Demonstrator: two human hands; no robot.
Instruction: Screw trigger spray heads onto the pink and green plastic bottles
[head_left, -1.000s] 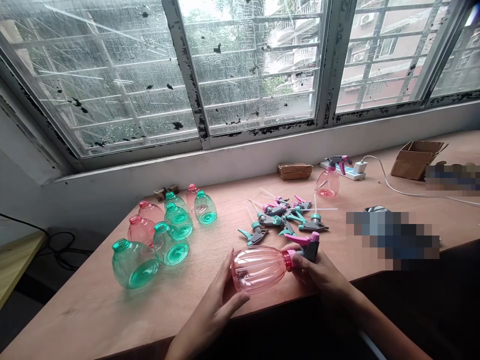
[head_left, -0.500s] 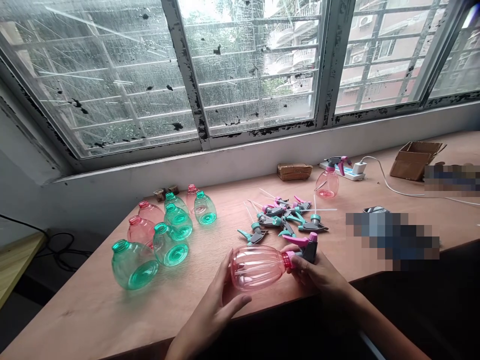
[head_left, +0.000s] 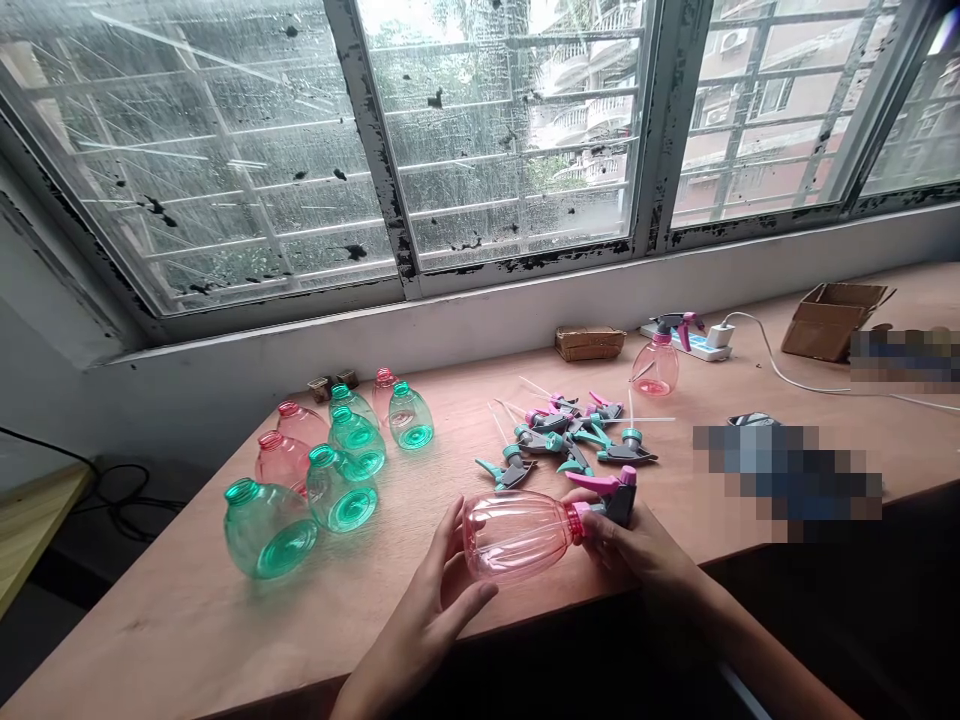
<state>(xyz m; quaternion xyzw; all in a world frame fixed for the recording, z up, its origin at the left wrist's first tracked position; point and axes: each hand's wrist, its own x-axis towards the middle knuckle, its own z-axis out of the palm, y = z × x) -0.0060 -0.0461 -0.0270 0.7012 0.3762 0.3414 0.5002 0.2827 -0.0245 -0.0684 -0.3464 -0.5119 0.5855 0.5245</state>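
Pink bottle (head_left: 517,535), at lower centre, is cupped by the left hand (head_left: 431,610) while the right hand (head_left: 637,545) pinches its trigger head (head_left: 611,492); one finished sprayer (head_left: 656,362) stands upper right, and many empty bottles (head_left: 266,530) seemingly remain.

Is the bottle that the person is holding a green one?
No, the bottle between the left hand and right hand is pink; the green bottles lie further left on the table.

Item: pink bottle (head_left: 517,535), lying sideways, cupped in my left hand (head_left: 435,610); my right hand (head_left: 637,545) grips its trigger head (head_left: 611,490) (pink and grey). Loose heads (head_left: 570,435) piled just beyond.
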